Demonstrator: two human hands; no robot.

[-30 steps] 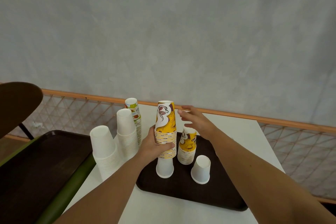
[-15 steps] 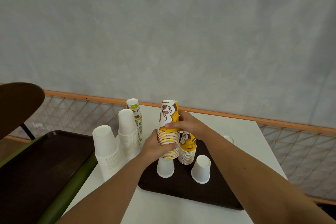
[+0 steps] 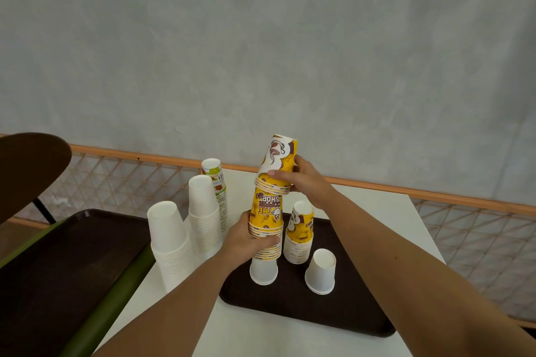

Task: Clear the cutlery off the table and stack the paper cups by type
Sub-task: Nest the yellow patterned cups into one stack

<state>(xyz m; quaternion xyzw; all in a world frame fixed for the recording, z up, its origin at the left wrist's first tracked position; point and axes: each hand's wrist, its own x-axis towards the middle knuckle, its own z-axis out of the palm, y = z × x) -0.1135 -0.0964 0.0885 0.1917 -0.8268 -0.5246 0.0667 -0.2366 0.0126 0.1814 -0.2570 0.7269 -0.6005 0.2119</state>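
Note:
My left hand (image 3: 246, 238) grips the lower part of an upturned stack of yellow coffee-shop cups (image 3: 266, 229), which rests on a white cup (image 3: 263, 271) on the brown tray (image 3: 342, 316). My right hand (image 3: 301, 180) holds the upper yellow cups (image 3: 278, 165), lifted and tilted right, partly off the lower stack. A shorter yellow stack (image 3: 300, 236) and a lone white cup (image 3: 320, 271) also stand on the tray. No cutlery is in view.
Two tall white cup stacks (image 3: 169, 240) (image 3: 204, 211) and a green-printed stack (image 3: 216, 182) stand left of the tray on the white table (image 3: 377, 211). A second dark tray (image 3: 58, 269) lies at left. An orange mesh rail (image 3: 464, 223) borders the far side.
My right hand closed on the top of the yellow stack, then pulled the upper cups up and tilted them right, exposing the printed cup below. My left hand kept its hold.

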